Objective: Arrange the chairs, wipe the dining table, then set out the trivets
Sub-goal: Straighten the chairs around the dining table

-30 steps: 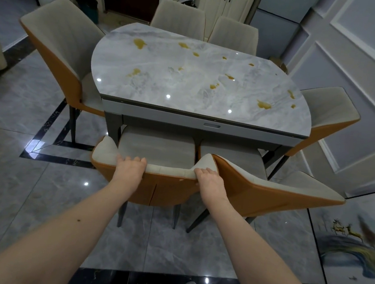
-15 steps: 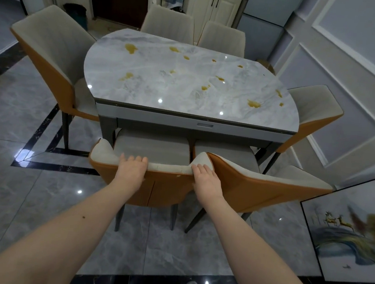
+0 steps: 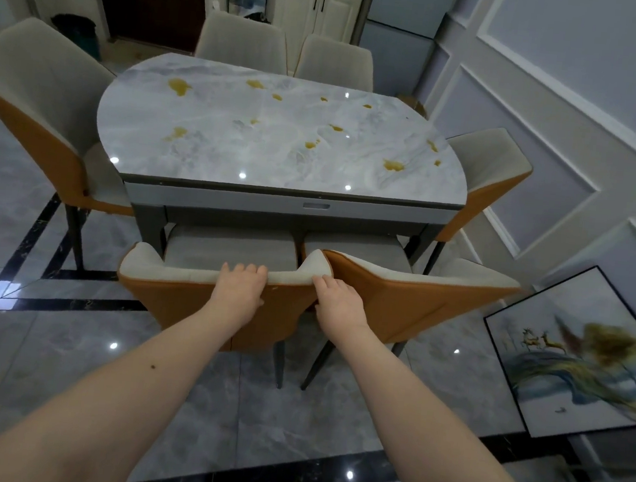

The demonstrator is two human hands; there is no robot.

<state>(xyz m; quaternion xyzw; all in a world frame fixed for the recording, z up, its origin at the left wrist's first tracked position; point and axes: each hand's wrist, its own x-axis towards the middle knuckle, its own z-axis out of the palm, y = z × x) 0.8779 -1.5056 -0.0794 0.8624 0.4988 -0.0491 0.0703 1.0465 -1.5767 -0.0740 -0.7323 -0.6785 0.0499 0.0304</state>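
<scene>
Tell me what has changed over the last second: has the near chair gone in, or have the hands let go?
No let-go: the left hand and right hand still grip the near chair by its backrest top. It looks a little closer to the dining table, though the camera shifted too. The yellow spills and the neighbouring chair are unchanged.

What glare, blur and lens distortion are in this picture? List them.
Head view: ceiling lights glare as white spots on the dining table top and floor tiles; the framed painting at right is smeared; wide-angle bending curves the wall panels and stretches both forearms; hands and the chair stay sharp.
</scene>
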